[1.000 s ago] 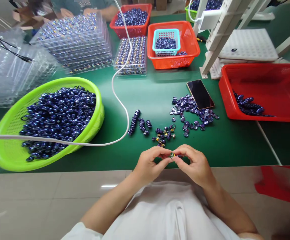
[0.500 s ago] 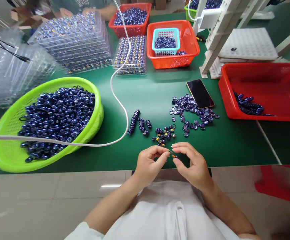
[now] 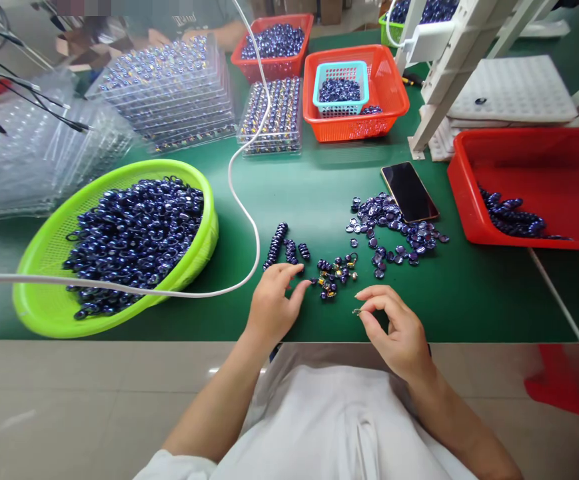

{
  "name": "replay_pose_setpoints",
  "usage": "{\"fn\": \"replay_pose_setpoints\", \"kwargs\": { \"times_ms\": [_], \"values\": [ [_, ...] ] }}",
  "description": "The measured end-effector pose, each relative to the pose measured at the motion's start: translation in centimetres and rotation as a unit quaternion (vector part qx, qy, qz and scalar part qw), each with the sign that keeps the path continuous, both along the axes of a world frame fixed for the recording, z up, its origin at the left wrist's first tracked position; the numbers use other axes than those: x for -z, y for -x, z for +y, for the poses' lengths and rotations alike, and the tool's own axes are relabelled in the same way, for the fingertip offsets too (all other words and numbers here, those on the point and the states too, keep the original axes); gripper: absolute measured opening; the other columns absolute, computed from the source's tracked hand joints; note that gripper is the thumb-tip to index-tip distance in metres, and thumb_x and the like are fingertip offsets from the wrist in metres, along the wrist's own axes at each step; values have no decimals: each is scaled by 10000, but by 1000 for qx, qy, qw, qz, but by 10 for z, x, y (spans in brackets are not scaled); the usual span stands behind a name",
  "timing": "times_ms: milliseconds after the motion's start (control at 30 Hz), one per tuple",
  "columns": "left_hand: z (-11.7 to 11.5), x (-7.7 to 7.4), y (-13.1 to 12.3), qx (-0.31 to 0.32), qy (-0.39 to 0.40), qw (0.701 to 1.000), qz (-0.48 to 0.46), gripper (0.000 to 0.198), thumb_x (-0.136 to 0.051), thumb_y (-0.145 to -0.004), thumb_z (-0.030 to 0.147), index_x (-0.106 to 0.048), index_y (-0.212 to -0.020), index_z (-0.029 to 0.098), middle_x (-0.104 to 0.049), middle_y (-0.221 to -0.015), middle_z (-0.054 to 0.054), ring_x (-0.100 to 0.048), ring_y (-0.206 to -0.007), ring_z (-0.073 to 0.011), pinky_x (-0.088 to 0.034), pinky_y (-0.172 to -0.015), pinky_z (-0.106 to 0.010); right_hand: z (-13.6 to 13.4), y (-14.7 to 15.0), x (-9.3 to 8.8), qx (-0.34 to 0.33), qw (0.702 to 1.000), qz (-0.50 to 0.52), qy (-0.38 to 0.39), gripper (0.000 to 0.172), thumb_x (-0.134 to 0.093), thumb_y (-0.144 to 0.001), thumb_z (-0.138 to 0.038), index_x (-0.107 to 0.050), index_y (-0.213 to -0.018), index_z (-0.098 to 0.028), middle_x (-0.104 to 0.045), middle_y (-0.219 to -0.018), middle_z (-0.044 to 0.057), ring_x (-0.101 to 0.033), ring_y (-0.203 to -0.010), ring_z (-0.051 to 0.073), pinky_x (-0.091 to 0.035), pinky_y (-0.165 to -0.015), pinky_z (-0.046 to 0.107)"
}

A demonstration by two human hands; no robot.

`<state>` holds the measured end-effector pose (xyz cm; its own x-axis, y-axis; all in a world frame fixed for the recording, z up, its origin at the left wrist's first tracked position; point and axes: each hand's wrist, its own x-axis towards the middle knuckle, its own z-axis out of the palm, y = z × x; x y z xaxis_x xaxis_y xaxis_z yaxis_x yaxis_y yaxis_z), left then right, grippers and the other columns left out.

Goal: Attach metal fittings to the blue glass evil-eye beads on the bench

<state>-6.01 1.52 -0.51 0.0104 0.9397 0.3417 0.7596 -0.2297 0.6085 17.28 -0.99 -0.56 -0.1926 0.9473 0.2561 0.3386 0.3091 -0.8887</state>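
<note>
My left hand [image 3: 275,303] is over the green table, thumb and forefinger apart with nothing visible between them. Its fingertips are beside the short stacked rows of dark blue shiny rings [image 3: 276,244]. To their right lies a small pile of dark blue pieces with gold-coloured parts [image 3: 336,272]. My right hand [image 3: 396,330] is closed in a pinch on a small metallic piece [image 3: 356,311], too small to name. Beyond that hand, loose dark blue caps [image 3: 382,217] are scattered around a phone [image 3: 410,191].
A lime-green basket [image 3: 209,233] of dark blue ringed pieces stands left, crossed by a white cable [image 3: 244,207]. Clear trays [image 3: 189,100] of pieces stand behind. An orange basket [image 3: 394,100] and red bin [image 3: 534,143] are behind and right. A person sits opposite.
My hands have separated. The left one has moved left and up towards the stacked rings and opened; the right keeps a small piece pinched. The view has shifted slightly.
</note>
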Motion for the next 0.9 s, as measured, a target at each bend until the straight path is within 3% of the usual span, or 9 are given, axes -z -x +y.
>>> {"fn": "replay_pose_setpoints", "kwargs": {
  "times_ms": [100, 233, 467, 567, 667, 733, 800, 900],
  "values": [
    [10, 10, 10, -15, 4, 998, 66, 240, -683, -861, 201, -658, -1098, 172, -694, -982, -85, -662, -816, -200, -564, -754, -327, -1, 0, 2, -1, 1000, 0, 0, 111, -571, -897, -124, -573, -863, -229, -641, -1043, 54, -624, -981, 205, -489, -863, 364],
    [14, 18, 10, -1, 11, 997, 80, 171, -609, -888, 156, -648, -1052, 179, -705, -916, -63, -672, -825, -202, -556, -796, -334, -2, 1, 5, -3, 1000, -1, -1, 110, -575, -895, -124, -577, -862, -229, -643, -1031, 51, -626, -976, 199, -484, -858, 353],
    [14, 14, 12, 3, 42, 993, 109, 285, -541, -797, 78, -648, -1055, 139, -633, -807, -51, -633, -753, -203, -526, -720, -321, -1, 2, 4, -8, 1000, -8, 5, 117, -577, -890, -125, -580, -837, -229, -654, -1000, 40, -635, -943, 187, -489, -844, 337],
    [9, 6, 12, -5, 52, 997, 55, 295, -532, -795, 80, -652, -1054, 155, -605, -789, -27, -605, -709, -176, -511, -693, -298, -1, 1, 3, -14, 1000, -5, 13, 124, -577, -886, -123, -582, -823, -229, -655, -984, 35, -638, -938, 184, -492, -847, 331],
    [0, -8, 8, 18, 88, 991, -100, 228, -557, -838, 119, -665, -1034, 164, -620, -832, -30, -608, -739, -159, -515, -722, -283, -1, 0, 3, -15, 999, 6, 33, 123, -582, -885, -122, -586, -824, -230, -655, -995, 34, -638, -950, 181, -495, -860, 324],
    [-7, -16, 3, 67, 148, 958, -237, 186, -595, -870, 169, -673, -1038, 159, -640, -863, -44, -629, -783, -159, -528, -740, -274, -1, 1, 4, -19, 998, 28, 52, 121, -580, -892, -128, -590, -832, -232, -656, -1031, 38, -638, -988, 184, -496, -885, 326],
    [-12, -22, -5, 119, 213, 903, -355, 181, -644, -873, 204, -682, -1042, 152, -654, -860, -49, -649, -792, -156, -543, -738, -262, -1, 3, 3, -32, 996, 56, 67, 114, -577, -902, -136, -592, -845, -234, -655, -1093, 43, -636, -1040, 189, -496, -916, 334],
    [-17, -21, -20, 155, 264, 830, -466, 182, -712, -845, 220, -696, -1009, 142, -676, -837, -45, -676, -781, -151, -562, -747, -259, -1, 8, -1, -59, 992, 84, 67, 104, -586, -904, -144, -596, -861, -237, -656, -1151, 47, -638, -1067, 193, -502, -932, 344]
  ]
}}
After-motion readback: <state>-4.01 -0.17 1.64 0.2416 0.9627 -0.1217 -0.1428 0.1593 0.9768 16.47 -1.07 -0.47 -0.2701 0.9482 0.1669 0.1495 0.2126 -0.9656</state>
